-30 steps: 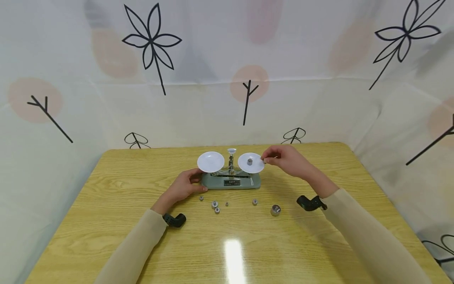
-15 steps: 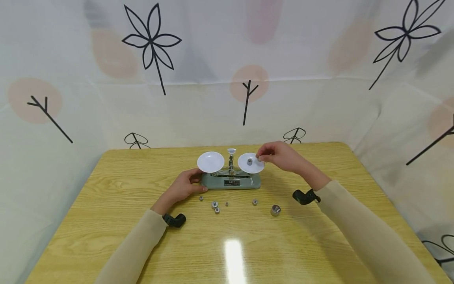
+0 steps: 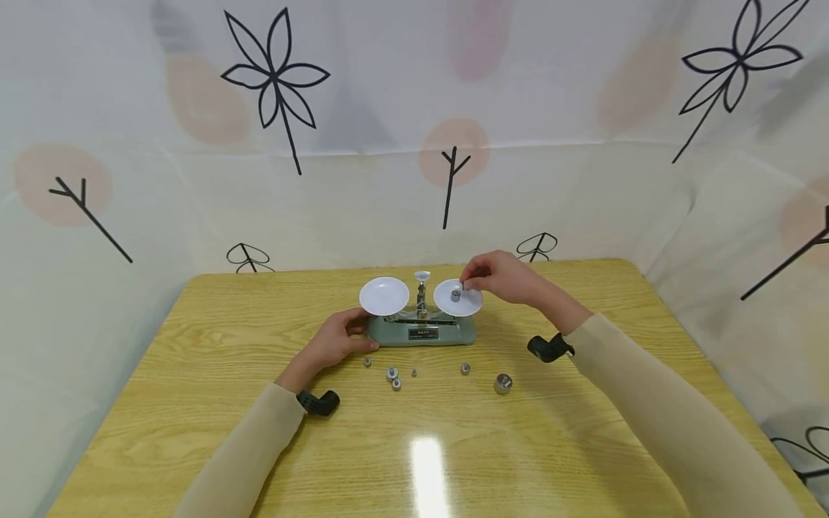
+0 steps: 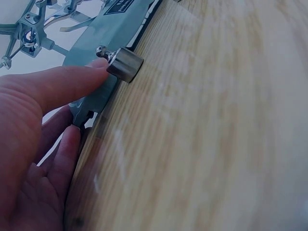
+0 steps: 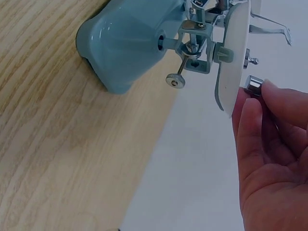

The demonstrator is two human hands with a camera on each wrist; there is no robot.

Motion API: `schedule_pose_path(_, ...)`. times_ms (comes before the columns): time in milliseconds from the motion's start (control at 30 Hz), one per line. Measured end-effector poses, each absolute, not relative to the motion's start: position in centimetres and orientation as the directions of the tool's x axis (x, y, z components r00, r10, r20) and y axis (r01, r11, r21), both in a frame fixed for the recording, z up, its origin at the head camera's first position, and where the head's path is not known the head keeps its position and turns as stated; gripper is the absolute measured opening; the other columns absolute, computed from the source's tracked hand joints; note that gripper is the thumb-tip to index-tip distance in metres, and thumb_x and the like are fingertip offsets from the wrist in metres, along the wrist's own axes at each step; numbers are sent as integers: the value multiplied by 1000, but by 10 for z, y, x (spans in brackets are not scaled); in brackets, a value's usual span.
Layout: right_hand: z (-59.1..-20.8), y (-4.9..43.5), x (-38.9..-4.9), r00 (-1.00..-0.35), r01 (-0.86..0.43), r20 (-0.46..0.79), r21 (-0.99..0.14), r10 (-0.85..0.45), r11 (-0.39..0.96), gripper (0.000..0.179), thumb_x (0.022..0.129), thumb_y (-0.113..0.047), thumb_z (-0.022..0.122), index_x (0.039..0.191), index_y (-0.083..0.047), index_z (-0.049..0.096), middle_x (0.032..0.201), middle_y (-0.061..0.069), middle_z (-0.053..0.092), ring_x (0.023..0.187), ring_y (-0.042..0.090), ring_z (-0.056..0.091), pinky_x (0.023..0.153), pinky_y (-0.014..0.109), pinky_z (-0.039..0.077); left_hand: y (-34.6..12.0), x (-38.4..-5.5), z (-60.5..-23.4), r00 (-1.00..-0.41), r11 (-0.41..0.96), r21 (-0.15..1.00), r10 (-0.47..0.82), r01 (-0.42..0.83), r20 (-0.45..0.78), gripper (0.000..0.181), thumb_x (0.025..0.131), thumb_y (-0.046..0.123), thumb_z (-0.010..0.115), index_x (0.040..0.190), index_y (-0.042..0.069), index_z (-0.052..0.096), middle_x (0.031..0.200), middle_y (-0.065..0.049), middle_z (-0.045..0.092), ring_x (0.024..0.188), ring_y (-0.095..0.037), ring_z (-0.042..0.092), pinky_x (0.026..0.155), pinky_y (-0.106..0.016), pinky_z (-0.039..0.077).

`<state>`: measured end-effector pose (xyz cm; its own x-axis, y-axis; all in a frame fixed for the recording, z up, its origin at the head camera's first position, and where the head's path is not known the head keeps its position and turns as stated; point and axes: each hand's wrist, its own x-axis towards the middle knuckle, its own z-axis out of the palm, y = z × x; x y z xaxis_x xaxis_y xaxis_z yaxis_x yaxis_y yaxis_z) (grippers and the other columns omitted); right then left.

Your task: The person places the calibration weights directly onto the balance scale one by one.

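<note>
At the left end of the scale (image 3: 422,332), I have the left hand (image 3: 333,338) gripping the base, thumb at the front and fingers around the back. A small weight (image 3: 367,362) stands in front of the scale's left corner, near the thumb. The white left pan (image 3: 384,296) sits above that side. In front of the scale, left of its middle, is a close pair of weights (image 3: 391,374); beside them, a tiny weight (image 3: 414,373). On the scale's right side, the right pan (image 3: 443,304) bears an upright knobbed weight (image 3: 455,296). In front of the scale's right end stands another weight (image 3: 465,369). Beyond that end, nearer me, stands a large cylinder (image 3: 503,383). The right hand (image 3: 508,279) pinches a metal weight (image 5: 254,85) over the right pan; I cannot tell whether it touches.
</note>
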<state>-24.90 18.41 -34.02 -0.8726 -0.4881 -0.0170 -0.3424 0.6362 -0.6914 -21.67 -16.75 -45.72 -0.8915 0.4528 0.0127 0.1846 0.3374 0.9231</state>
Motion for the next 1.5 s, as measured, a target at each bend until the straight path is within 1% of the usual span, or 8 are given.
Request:
schedule_pose_path(133,-342,183,-251,-871,-345,-24,-682,-491,644,10,97,-7,64,104,-3,71,105,9,69,96,24,62,83,39,52,-168,-218,-458,-894,343,923,448,177,5,70,83,3,80,145,-1,48,145,-19,50,130,-36,50,106,-46,43)
schedule_pose_path(167,-342,182,-252,-871,-345,-25,-682,-491,645,10,97,-6,64,104,-3,71,105,9,69,96,24,63,82,39,52,-169,-220,-463,-896,345,922,445,177,6,70,83,5,81,145,1,49,145,-17,50,130,-34,51,106,-45,43)
schedule_pose_path(333,-344,182,-253,-872,-341,-31,-678,-488,651,9,97,-6,65,102,-4,71,104,8,69,95,24,62,82,39,52,-168,-221,-464,-900,353,921,435,164,-6,70,82,5,82,144,3,50,144,-13,51,130,-31,51,106,-43,43)
schedule_pose_path(467,-345,181,-253,-874,-333,-40,-677,-485,656,8,97,-7,65,102,-4,71,104,8,69,95,24,62,83,39,52,-168,-220,-464,-901,356,920,434,167,-4,70,82,5,82,145,3,50,144,-14,51,129,-32,52,105,-43,43)
schedule_pose_path(733,-344,181,-251,-877,-330,-40,-675,-479,660,8,97,-6,64,102,-5,70,103,7,69,96,23,63,84,40,53,-169,-222,-465,-896,345,921,443,182,11,70,82,6,81,144,0,49,144,-18,50,130,-36,51,106,-47,42)
schedule_pose_path(1067,-343,181,-250,-873,-329,-33,-696,-487,638,9,97,-5,65,104,-3,70,105,9,68,98,25,63,87,43,52,-168,-220,-463,-903,362,917,431,165,-8,70,82,6,82,144,3,50,144,-13,51,130,-31,51,106,-43,43)
schedule_pose_path(1367,-340,186,-250,-876,-334,-3,-719,-483,610,12,96,-3,64,107,-2,69,106,9,68,99,25,63,87,42,52,-169,-220,-463,-900,360,916,435,178,4,70,82,5,82,144,2,50,144,-14,51,130,-31,51,106,-43,42)
schedule_pose_path(1500,-340,191,-248,-883,-315,-9,-730,-469,607,13,97,-6,65,109,-2,68,106,10,68,98,26,62,86,42,52,-168,-219,-463,-902,366,913,433,179,4,69,82,6,82,143,1,51,144,-15,52,130,-32,51,106,-42,43)
